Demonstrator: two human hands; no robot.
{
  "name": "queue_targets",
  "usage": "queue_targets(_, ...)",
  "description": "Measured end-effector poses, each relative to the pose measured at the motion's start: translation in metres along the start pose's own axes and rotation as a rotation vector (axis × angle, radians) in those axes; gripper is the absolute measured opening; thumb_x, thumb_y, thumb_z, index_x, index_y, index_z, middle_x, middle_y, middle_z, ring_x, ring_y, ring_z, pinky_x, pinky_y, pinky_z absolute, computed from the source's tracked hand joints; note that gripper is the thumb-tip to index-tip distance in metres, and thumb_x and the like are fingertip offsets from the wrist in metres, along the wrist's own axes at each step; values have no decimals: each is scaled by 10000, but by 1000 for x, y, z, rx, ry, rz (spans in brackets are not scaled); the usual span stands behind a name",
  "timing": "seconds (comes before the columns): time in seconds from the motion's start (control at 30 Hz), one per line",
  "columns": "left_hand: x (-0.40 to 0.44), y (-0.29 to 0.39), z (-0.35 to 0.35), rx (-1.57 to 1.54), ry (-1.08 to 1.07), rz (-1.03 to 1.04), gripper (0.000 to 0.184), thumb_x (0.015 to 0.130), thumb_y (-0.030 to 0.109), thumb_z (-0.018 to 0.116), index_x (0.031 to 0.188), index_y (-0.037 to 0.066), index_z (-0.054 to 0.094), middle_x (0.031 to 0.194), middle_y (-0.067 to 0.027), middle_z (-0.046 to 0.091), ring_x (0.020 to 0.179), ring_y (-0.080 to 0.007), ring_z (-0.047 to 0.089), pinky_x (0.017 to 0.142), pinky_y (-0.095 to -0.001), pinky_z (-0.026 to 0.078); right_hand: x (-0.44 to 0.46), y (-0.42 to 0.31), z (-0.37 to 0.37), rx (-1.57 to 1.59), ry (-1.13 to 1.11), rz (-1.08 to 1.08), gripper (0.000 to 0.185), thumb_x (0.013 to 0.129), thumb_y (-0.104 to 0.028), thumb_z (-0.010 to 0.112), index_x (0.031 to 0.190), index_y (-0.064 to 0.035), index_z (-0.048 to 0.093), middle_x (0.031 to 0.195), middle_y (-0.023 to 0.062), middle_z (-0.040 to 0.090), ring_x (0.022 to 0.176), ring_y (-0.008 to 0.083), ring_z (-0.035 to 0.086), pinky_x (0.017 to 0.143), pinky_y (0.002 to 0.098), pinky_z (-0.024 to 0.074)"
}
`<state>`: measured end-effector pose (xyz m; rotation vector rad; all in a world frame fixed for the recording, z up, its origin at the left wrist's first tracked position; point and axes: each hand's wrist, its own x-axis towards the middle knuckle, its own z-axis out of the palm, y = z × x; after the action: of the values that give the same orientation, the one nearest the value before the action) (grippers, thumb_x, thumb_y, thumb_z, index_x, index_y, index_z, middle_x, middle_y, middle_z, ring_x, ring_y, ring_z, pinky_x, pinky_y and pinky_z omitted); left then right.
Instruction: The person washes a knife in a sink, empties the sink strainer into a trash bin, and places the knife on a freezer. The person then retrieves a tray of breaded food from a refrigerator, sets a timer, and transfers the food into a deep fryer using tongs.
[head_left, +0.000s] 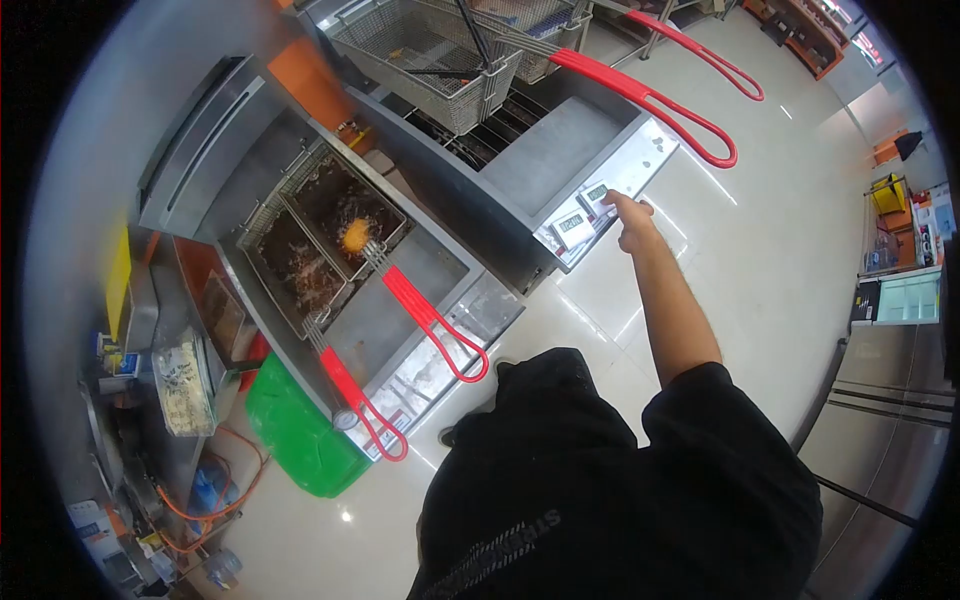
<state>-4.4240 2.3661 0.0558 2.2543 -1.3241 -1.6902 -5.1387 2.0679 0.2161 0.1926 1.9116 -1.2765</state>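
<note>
My right hand [633, 220] reaches over the front ledge of the far fryer, one finger stretched out onto a small digital timer [597, 196]. The other fingers look curled and partly hidden; nothing is held. Beside that timer lies a second digital timer [571, 229] with digits on its screen. Outside the view is my left hand. In the near fryer [425, 250], a golden fried piece [356, 236] shows in the dark bubbling oil. Red-handled baskets sit there, one handle [430, 315] pointing toward me and another handle [358, 395] lower down.
Wire baskets [455, 100] rest on the far fryer, their red handles [650, 100] jutting over the floor. A green bin [300, 430] stands left of the near fryer. An orange hose [215, 515] runs at lower left. Steel cabinets [885, 420] line the right.
</note>
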Motion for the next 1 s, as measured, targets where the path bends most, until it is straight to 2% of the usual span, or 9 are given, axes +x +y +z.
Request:
queue_targets(0.2, 5, -4, 8, -13, 6, 16, 226, 913, 188, 446, 1034, 48, 575, 899, -82, 622, 760, -211, 605, 582, -326, 498, -3, 6, -5, -35, -12, -66, 1127, 617, -229, 727, 1376, 3, -72, 1400, 277, 220, 1325, 358, 222, 1074, 493, 187)
queue_targets(0.3, 6, -8, 11, -19, 24, 47, 227, 914, 189, 445, 1035, 47, 575, 900, -83, 622, 762, -211, 605, 584, -325, 499, 1, 14, -8, 34, 59, -184, 1124, 621, -236, 731, 1417, -81, -47, 1433, 253, 163, 1352, 367, 150, 1057, 553, 166)
queue_targets(0.43, 6, -28, 18, 52, 54, 200, 228, 915, 190, 445, 1035, 46, 574, 902, -84, 622, 765, -212, 606, 587, -325, 500, -25, 14, -6, -633, 416, -622, 927, 626, -312, 746, 1369, -93, 237, 1308, 220, 337, 1193, 383, 373, 987, 527, 312)
queue_targets(0.57, -1, -49, 24, 197, 206, 430, 230, 916, 191, 444, 1036, 44, 574, 903, -86, 622, 768, -212, 607, 590, -325, 502, 7, 16, -7, -700, 80, -1119, 496, 678, -259, 713, 1115, -90, 550, 1026, 176, 585, 1006, 345, 543, 867, 437, 432)
queue_targets(0.67, -36, 19, 16, -178, 179, 95, 277, 921, 223, 454, 1050, 8, 572, 925, -112, 633, 847, -204, 620, 685, -318, 524, -5, 6, 0, -844, 71, -1210, 466, 679, -186, 736, 1086, -46, 560, 979, 205, 600, 932, 339, 586, 807, 403, 473)
queue_targets(0.7, -40, 28, 16, -114, 192, 40, 287, 916, 228, 464, 1054, 0, 572, 927, -115, 635, 849, -202, 623, 705, -320, 526, 0, 6, 0, -852, 46, -1266, 472, 660, -194, 730, 1073, -51, 553, 952, 205, 589, 910, 357, 573, 802, 419, 465)
queue_targets(0.8, -36, 9, 24, -377, 204, -22, 297, 903, 231, 478, 1057, -3, 574, 917, -116, 636, 822, -199, 624, 704, -310, 525, -9, 0, 4, -917, 50, -1234, 513, 638, -173, 744, 1083, -45, 523, 925, 194, 593, 882, 361, 572, 787, 421, 464)
queue_targets(0.9, -45, 12, 31, -353, 216, -153, 292, 896, 212, 472, 1067, -2, 571, 928, -123, 635, 814, -206, 626, 702, -307, 528, -42, -7, 12, -903, 217, -1346, 534, 656, -170, 746, 1115, -43, 506, 936, 180, 604, 845, 320, 593, 736, 398, 483)
queue_targets(1.0, -58, 14, 41, -389, 204, -169, 272, 887, 187, 488, 1071, 4, 572, 949, -144, 632, 825, -209, 626, 713, -311, 531, -116, -10, 33, -602, -176, -1159, 541, 683, -172, 741, 1144, -45, 489, 968, 167, 606, 810, 255, 602, 667, 361, 494)
